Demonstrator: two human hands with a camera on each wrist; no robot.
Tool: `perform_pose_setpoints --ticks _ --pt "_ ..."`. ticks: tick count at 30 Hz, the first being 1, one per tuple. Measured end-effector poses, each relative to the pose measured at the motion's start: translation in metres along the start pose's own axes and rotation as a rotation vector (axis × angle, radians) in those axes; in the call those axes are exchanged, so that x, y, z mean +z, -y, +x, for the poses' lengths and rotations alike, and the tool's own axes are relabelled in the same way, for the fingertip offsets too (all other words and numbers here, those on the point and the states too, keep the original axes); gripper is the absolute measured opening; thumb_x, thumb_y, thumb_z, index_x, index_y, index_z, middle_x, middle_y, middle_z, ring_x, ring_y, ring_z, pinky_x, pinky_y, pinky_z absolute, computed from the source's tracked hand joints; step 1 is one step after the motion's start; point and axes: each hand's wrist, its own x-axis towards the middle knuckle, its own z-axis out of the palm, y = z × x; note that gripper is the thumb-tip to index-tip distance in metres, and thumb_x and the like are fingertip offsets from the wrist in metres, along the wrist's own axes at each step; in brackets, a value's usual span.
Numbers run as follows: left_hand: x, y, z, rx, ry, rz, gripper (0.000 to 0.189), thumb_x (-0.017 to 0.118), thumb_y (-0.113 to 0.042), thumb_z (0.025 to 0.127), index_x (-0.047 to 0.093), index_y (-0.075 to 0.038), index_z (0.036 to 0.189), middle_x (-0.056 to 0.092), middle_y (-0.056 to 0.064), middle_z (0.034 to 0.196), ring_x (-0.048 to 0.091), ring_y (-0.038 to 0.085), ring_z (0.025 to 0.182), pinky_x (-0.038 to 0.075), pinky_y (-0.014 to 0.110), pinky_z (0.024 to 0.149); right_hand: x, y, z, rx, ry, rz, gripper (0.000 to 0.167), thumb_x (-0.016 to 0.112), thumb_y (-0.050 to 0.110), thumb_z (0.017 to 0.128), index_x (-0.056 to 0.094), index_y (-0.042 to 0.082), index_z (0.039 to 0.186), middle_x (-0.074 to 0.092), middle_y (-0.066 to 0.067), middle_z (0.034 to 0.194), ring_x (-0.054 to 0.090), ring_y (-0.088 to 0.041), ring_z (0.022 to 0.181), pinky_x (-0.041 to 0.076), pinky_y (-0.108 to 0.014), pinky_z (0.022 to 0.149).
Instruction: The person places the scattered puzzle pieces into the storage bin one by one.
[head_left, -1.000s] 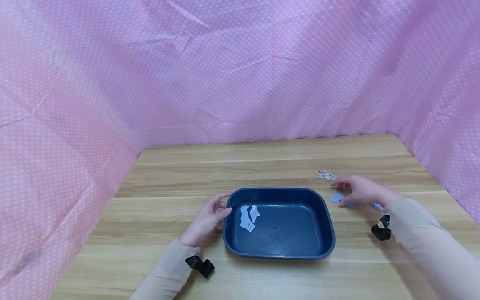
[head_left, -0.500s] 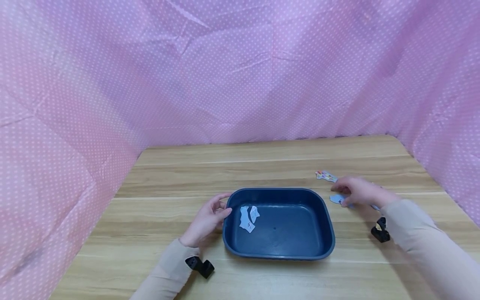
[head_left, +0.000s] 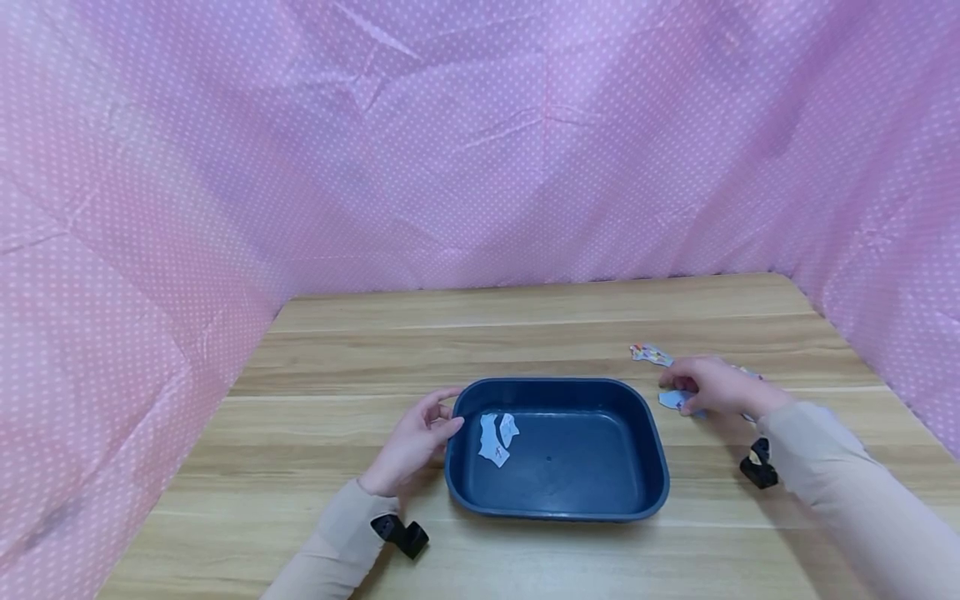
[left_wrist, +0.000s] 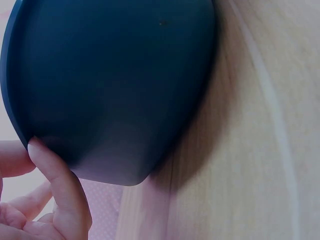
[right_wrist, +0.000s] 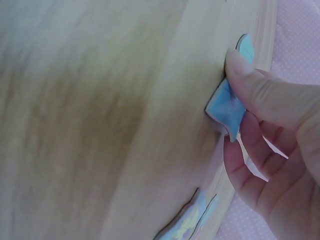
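My left hand (head_left: 412,437) grips the left wall of a dark blue plastic tray (head_left: 555,515), thumb over the rim. The left wrist view shows that thumb (left_wrist: 62,185) against the tray wall. Two pale blue jigsaw puzzle pieces, a long one (head_left: 489,442) and a smaller one (head_left: 509,429), lie in the tray's left part. Right of the tray, my right hand (head_left: 720,386) pinches a light blue puzzle piece (right_wrist: 225,107) low at the table. Its thumb (right_wrist: 265,92) lies across the top and the fingers are at the edge, covering part of the piece.
A multicoloured puzzle piece (head_left: 650,355) lies behind the tray's right corner. Another piece (head_left: 746,372) shows just behind the right hand, and one more (head_left: 748,417) peeks out under the wrist. Pink dotted cloth (head_left: 480,167) hangs behind the wooden table (head_left: 420,333).
My right hand has shifted slightly, its fingers closing in on the light blue piece. More of the piece behind that hand shows. The left hand and tray stay in place.
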Motion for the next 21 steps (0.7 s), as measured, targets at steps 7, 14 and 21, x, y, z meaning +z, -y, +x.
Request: perform_pose_setpoints --ticks 7,14,21 --pt "0.0002 -0.0009 -0.0006 -0.008 -0.003 -0.003 0.045 0.059 -0.007 0.092 0.049 -0.015 0.136 0.057 0.01 0.095 0.057 0.017 0.074 0.049 0.028 0.062 -0.0012 0.0019 -0.0017 -0.016 0.003 -0.011 0.026 0.079 0.006 0.072 0.07 0.012 0.095 0.066 -0.003 0.1 0.059 -0.019 0.091 0.049 -0.045 0.081" --pt "0.0007 -0.0005 -0.0008 -0.011 -0.004 -0.007 0.045 0.059 -0.007 0.092 0.05 -0.015 0.135 0.057 0.01 0.095 0.058 0.018 0.075 0.049 0.028 0.063 -0.0019 0.0023 -0.0034 -0.062 -0.026 -0.026 0.021 0.078 0.006 0.074 0.071 0.013 0.092 0.065 0.0 0.096 0.056 -0.013 0.086 0.049 -0.032 0.075" --pt "0.0016 -0.0005 -0.0003 -0.014 -0.018 -0.002 0.044 0.059 -0.007 0.092 0.05 -0.015 0.135 0.057 0.012 0.097 0.058 0.018 0.075 0.049 0.028 0.064 -0.0041 0.0054 -0.004 -0.081 -0.05 -0.027 0.015 0.074 0.002 0.077 0.072 0.012 0.088 0.064 0.001 0.091 0.054 -0.009 0.079 0.046 -0.025 0.068"
